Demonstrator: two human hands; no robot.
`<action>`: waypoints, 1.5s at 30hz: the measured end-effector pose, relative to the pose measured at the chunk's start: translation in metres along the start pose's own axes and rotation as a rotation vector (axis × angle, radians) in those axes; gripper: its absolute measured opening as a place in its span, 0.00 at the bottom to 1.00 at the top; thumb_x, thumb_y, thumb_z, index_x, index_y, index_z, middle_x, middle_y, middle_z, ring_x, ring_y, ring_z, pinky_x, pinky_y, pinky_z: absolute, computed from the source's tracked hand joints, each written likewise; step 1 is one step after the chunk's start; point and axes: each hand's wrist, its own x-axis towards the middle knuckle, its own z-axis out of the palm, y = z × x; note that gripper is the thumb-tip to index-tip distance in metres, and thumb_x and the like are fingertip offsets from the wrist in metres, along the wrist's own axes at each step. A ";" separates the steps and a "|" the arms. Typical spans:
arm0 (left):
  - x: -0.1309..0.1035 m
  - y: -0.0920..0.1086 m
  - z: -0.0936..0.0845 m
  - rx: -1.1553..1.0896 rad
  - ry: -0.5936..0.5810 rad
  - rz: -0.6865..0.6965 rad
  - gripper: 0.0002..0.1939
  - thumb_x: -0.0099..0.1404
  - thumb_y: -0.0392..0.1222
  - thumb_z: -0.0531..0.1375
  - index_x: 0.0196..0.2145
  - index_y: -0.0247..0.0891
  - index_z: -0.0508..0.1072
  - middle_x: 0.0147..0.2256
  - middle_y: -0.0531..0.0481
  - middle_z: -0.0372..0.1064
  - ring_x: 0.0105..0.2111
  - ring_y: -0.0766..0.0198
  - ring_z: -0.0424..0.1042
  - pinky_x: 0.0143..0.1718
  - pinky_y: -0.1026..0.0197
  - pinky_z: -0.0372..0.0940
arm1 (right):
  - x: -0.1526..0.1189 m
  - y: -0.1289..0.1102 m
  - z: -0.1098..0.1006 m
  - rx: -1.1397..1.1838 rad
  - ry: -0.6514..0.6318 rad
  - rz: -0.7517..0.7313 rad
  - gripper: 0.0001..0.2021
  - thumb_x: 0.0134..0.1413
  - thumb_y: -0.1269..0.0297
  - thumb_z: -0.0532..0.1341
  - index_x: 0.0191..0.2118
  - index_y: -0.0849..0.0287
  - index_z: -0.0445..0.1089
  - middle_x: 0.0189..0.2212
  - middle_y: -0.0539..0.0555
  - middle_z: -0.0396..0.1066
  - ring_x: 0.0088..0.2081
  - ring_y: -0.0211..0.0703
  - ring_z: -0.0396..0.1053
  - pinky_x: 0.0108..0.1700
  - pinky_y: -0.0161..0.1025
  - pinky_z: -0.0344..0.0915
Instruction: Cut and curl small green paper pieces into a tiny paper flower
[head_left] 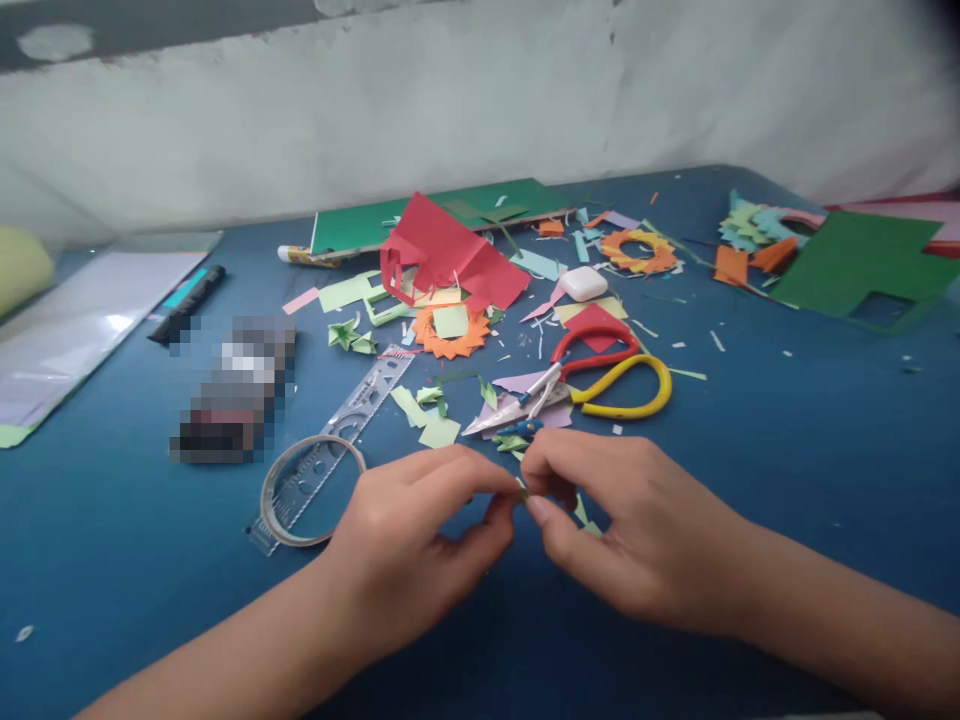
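- Pale green paper, a tiny folded-looking piece (520,490), sits between the fingertips in the head view, low over the blue table (135,570).
- Left hand (427,520): thumb and forefinger pinch it; right hand (630,530): fingertips meet its other side, though whether they clasp it I can't tell.
- It should handle as near weightless, soft and easily creased; edges are the place to hold.
- Beyond: metal-bladed scissors (587,390) with looped handles, clear flat ruler (379,385), smooth hoop (274,525), spiky orange paper ring (427,335), creased red sheet (450,250).
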 end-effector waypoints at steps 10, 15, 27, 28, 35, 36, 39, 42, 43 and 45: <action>-0.006 0.001 0.007 0.171 0.009 0.021 0.03 0.60 0.32 0.59 0.31 0.37 0.73 0.26 0.53 0.76 0.24 0.68 0.75 0.25 0.70 0.68 | -0.002 0.001 0.009 -0.263 0.123 -0.054 0.07 0.53 0.73 0.52 0.29 0.60 0.65 0.24 0.50 0.68 0.26 0.39 0.66 0.27 0.36 0.57; -0.008 0.000 0.009 0.194 0.009 0.019 0.03 0.61 0.34 0.59 0.32 0.39 0.72 0.26 0.54 0.75 0.24 0.68 0.74 0.25 0.69 0.67 | -0.002 0.003 0.013 -0.293 0.143 -0.055 0.08 0.54 0.73 0.52 0.28 0.60 0.66 0.22 0.50 0.67 0.25 0.39 0.65 0.27 0.36 0.57; -0.006 0.002 0.007 0.209 -0.008 0.004 0.05 0.61 0.33 0.57 0.30 0.38 0.72 0.24 0.54 0.74 0.22 0.68 0.74 0.24 0.69 0.66 | -0.003 0.005 0.010 -0.144 0.066 -0.033 0.09 0.54 0.76 0.52 0.28 0.60 0.67 0.22 0.48 0.65 0.24 0.36 0.64 0.27 0.34 0.57; -0.006 0.002 0.008 0.206 -0.002 0.002 0.05 0.60 0.33 0.57 0.30 0.38 0.72 0.24 0.54 0.74 0.22 0.68 0.74 0.23 0.69 0.66 | -0.003 0.005 0.009 -0.135 0.057 -0.031 0.09 0.54 0.76 0.52 0.28 0.60 0.67 0.22 0.48 0.66 0.24 0.36 0.64 0.27 0.34 0.58; -0.003 0.002 0.005 0.104 0.039 -0.079 0.05 0.57 0.31 0.59 0.30 0.39 0.72 0.25 0.55 0.75 0.22 0.69 0.74 0.24 0.70 0.69 | 0.000 0.000 0.004 -0.011 0.083 0.052 0.07 0.52 0.75 0.53 0.30 0.59 0.68 0.24 0.49 0.70 0.26 0.35 0.67 0.29 0.32 0.62; -0.003 0.002 0.004 0.080 0.053 -0.095 0.05 0.57 0.31 0.60 0.30 0.39 0.71 0.25 0.56 0.75 0.22 0.69 0.74 0.25 0.70 0.69 | 0.000 0.000 0.003 0.023 0.077 0.079 0.07 0.51 0.75 0.54 0.30 0.59 0.67 0.24 0.49 0.70 0.26 0.35 0.68 0.29 0.31 0.62; -0.003 0.000 0.004 0.031 0.083 -0.125 0.05 0.57 0.31 0.60 0.30 0.38 0.70 0.25 0.56 0.74 0.22 0.70 0.74 0.27 0.70 0.71 | 0.001 -0.001 0.002 0.073 0.069 0.128 0.06 0.51 0.74 0.55 0.28 0.59 0.67 0.23 0.47 0.69 0.25 0.33 0.67 0.29 0.30 0.62; -0.002 -0.002 0.003 0.092 0.071 -0.072 0.03 0.59 0.32 0.59 0.30 0.38 0.70 0.24 0.56 0.74 0.23 0.69 0.74 0.26 0.69 0.70 | 0.002 -0.001 0.002 0.082 0.074 0.130 0.06 0.50 0.74 0.55 0.28 0.59 0.66 0.22 0.47 0.68 0.25 0.33 0.67 0.29 0.31 0.62; -0.002 -0.002 0.002 0.127 0.059 -0.050 0.03 0.59 0.32 0.59 0.30 0.39 0.70 0.24 0.56 0.74 0.22 0.68 0.75 0.25 0.68 0.69 | 0.002 -0.001 0.002 0.079 0.077 0.124 0.06 0.50 0.75 0.55 0.27 0.59 0.66 0.23 0.47 0.68 0.25 0.33 0.67 0.29 0.31 0.63; -0.002 -0.002 0.001 0.182 0.050 -0.019 0.03 0.60 0.33 0.58 0.29 0.39 0.69 0.23 0.56 0.74 0.22 0.68 0.75 0.24 0.68 0.68 | 0.003 -0.001 0.003 0.065 0.088 0.107 0.06 0.50 0.74 0.55 0.27 0.59 0.65 0.23 0.47 0.68 0.26 0.33 0.67 0.29 0.31 0.63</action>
